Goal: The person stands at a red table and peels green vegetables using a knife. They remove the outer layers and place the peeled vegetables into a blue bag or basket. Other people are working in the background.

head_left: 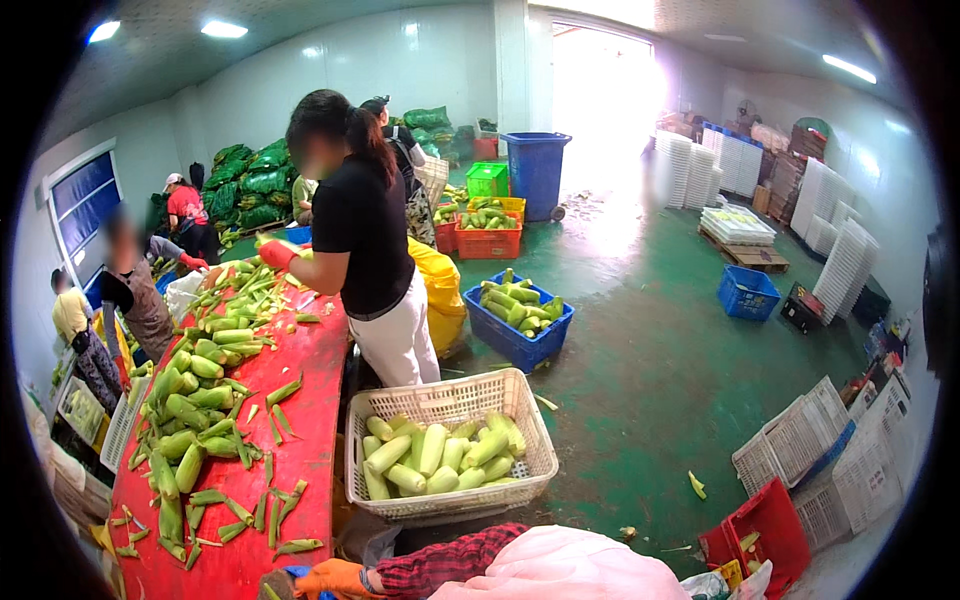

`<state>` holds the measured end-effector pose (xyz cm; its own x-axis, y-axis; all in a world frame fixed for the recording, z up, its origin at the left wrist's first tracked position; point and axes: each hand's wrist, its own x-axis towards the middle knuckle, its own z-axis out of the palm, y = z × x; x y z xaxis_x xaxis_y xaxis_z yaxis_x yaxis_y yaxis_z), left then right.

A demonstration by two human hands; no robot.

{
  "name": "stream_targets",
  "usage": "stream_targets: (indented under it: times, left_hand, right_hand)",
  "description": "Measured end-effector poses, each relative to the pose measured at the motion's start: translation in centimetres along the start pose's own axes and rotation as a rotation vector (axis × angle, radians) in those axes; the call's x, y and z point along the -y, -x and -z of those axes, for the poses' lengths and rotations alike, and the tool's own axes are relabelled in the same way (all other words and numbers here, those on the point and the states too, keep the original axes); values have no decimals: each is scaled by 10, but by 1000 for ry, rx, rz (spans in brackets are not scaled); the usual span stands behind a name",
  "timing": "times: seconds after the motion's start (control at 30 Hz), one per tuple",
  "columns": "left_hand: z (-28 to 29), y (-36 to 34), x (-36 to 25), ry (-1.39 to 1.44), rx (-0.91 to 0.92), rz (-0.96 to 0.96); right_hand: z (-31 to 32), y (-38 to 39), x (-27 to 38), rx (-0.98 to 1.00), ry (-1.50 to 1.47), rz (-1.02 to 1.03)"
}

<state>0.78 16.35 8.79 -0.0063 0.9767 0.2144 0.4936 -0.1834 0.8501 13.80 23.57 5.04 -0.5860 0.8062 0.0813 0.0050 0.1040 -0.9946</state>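
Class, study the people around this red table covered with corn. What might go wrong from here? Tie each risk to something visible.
1. Slipping: a yellow-green leafy scrap lies on the green floor; someone could step on it.
2. Tripping: the person in a black top stands close to the off-white slatted plastic crate and might stumble against it.
3. Falling: green ears of corn are heaped near the long red table's left edge; a nudge might roll some off.
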Motion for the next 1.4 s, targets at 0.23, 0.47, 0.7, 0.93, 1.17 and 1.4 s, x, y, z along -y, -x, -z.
stream_targets:
  times: [0.23,0.47,0.7,0.93,1.17,1.4]
  left_hand:
    - [-5,-3,-17,-168,50,-159]
    - [-6,10,13,462,224,230]
    - [0,15,37,182,294,119]
    - [-16,2,62,429,339,301]
    - [-26,-2,75,558,318,330]
    - [-28,-20,65,573,39,265]
  right_hand:
    - [-1,14,19,-41,392,16]
    - [117,70,44,-494,243,-98]
    - [244,105,70,-814,653,-381]
    - [177,118,16,-759,-254,-13]
    - [55,134,-71,-1,-1000,-276]
    - [154,59,23,-368,-289,-216]
